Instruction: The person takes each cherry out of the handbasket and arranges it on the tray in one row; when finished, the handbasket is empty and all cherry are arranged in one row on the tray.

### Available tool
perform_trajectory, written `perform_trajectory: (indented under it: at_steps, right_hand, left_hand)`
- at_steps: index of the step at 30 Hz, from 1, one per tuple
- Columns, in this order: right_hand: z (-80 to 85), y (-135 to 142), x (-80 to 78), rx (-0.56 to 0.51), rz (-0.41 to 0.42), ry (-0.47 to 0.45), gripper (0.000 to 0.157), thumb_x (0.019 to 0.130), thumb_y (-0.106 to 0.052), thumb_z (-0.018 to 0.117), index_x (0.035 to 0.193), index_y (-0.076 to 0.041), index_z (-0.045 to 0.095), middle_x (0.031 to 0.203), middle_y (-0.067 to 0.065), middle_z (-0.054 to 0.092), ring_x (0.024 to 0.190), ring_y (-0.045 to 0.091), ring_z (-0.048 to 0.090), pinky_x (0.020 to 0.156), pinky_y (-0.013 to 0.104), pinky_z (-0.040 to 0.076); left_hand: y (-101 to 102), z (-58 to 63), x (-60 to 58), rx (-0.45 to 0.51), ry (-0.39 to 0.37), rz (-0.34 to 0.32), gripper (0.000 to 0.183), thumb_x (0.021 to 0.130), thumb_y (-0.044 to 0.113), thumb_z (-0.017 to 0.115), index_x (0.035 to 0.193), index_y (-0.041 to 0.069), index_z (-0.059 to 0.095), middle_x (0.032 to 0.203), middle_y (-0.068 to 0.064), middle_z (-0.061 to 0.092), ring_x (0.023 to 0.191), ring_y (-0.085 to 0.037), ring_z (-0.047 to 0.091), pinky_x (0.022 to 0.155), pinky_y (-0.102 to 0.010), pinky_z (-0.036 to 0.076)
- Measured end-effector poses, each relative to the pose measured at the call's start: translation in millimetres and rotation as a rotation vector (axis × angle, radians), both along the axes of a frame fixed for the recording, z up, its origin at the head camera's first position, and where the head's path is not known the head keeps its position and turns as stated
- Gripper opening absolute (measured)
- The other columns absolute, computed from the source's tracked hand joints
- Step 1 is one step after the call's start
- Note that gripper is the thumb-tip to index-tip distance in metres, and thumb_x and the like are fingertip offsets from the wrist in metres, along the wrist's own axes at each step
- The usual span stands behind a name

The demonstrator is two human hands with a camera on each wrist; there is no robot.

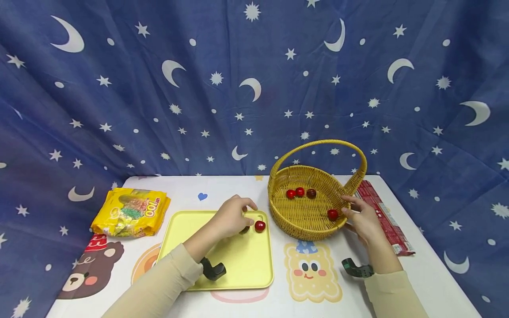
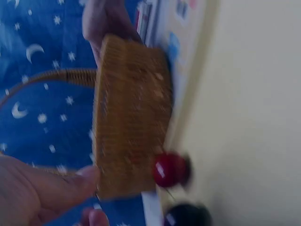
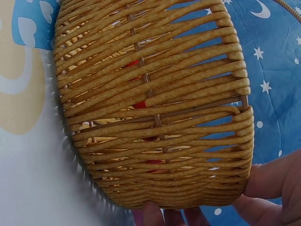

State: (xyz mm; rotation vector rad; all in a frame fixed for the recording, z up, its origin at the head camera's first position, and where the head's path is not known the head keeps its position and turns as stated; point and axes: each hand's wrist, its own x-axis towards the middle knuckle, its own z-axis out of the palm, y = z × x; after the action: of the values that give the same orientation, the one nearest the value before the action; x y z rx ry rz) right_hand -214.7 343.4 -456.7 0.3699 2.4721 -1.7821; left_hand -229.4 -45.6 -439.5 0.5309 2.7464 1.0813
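Observation:
My left hand (image 1: pixel 234 216) is over the right part of the yellow tray (image 1: pixel 222 269), thumb and fingers apart with nothing between them. Just by its fingertips lie a red cherry (image 1: pixel 260 226) and a dark cherry (image 2: pixel 187 215), the dark one partly covered by the hand in the head view. With my right hand (image 1: pixel 363 221) I grip the right rim of the wicker basket (image 1: pixel 288 226), thumb over the edge and fingers along the outside. Inside the basket, two red cherries and a dark cherry (image 1: pixel 311 193) sit towards the back; another red cherry (image 1: pixel 332 215) lies near my right thumb.
A yellow snack bag (image 1: pixel 133 212) lies behind and left of the tray. To the right of the basket is a long red package (image 1: pixel 387 221), partly behind my right hand. The basket's tall handle (image 1: pixel 318 142) arches up before the starry blue curtain (image 1: pixel 254 88).

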Motion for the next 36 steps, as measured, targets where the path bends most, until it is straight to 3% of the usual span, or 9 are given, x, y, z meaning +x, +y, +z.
perform_trajectory:
  at_steps: [7,14,23,26,31,33,36]
  right_hand:
    - [0.2,1,-0.7,0.003,-0.002,-0.002,0.056,0.111,-0.009,0.053,0.165,-0.006,0.040,0.161,0.030,0.037,0.136,0.038,0.055,0.110,0.061,0.053]
    - [-0.9,1,-1.8,0.005,0.011,-0.004,0.057,0.110,-0.010,0.054,0.165,-0.006,0.039,0.161,0.030,0.037,0.133,0.036,0.058,0.106,0.055,0.058]
    - [-2.0,-1,0.4,0.018,0.012,-0.007,0.056,0.110,-0.010,0.054,0.164,-0.005,0.040,0.159,0.030,0.040,0.125,0.028,0.063,0.106,0.057,0.057]
    - [-3.4,-1,0.7,0.015,0.016,-0.008,0.056,0.110,-0.011,0.054,0.164,-0.006,0.040,0.159,0.030,0.040,0.126,0.029,0.063,0.108,0.059,0.056]
    - [-4.6,2,-0.4,0.010,0.011,-0.014,0.056,0.111,-0.012,0.054,0.165,-0.007,0.041,0.160,0.029,0.039,0.128,0.029,0.062,0.108,0.057,0.056]
    - [-4.5,3,-1.3,0.012,0.010,-0.014,0.055,0.111,-0.012,0.053,0.165,-0.007,0.041,0.160,0.029,0.039,0.127,0.028,0.062,0.107,0.053,0.058]
    - [-4.2,4,-2.7,0.016,0.012,-0.012,0.055,0.111,-0.012,0.053,0.165,-0.008,0.040,0.159,0.028,0.039,0.125,0.026,0.062,0.102,0.046,0.061]
  left_hand:
    - [57,16.6,4.4,0.164,0.020,-0.178,0.036,0.091,0.004,0.083,0.126,0.014,0.075,0.116,-0.010,0.071,0.097,-0.022,0.068,0.083,-0.029,0.056]
    - [119,13.9,-4.2,0.161,0.001,-0.276,0.041,0.096,0.010,0.081,0.134,0.018,0.071,0.125,-0.005,0.074,0.118,-0.022,0.069,0.096,-0.025,0.055]
    - [182,-8.6,-34.4,0.011,-0.031,-0.341,0.053,0.094,0.012,0.083,0.143,0.019,0.067,0.135,-0.007,0.073,0.123,-0.018,0.070,0.100,-0.025,0.055]
    - [196,-16.0,-42.5,-0.040,-0.034,-0.344,0.061,0.091,0.011,0.083,0.148,0.018,0.064,0.141,-0.005,0.071,0.127,-0.015,0.068,0.106,-0.025,0.054]
    - [208,-24.4,-48.4,-0.172,-0.051,-0.391,0.072,0.091,0.016,0.083,0.157,0.027,0.057,0.153,0.000,0.062,0.139,-0.013,0.058,0.114,-0.027,0.049]
    - [211,-25.7,-49.4,-0.230,-0.023,-0.420,0.062,0.093,0.022,0.082,0.151,0.029,0.062,0.147,0.001,0.063,0.134,-0.011,0.058,0.111,-0.026,0.049]
    - [212,-25.9,-50.7,-0.247,0.017,-0.449,0.036,0.094,0.021,0.082,0.129,0.023,0.076,0.125,0.004,0.071,0.113,-0.008,0.063,0.096,-0.020,0.051]
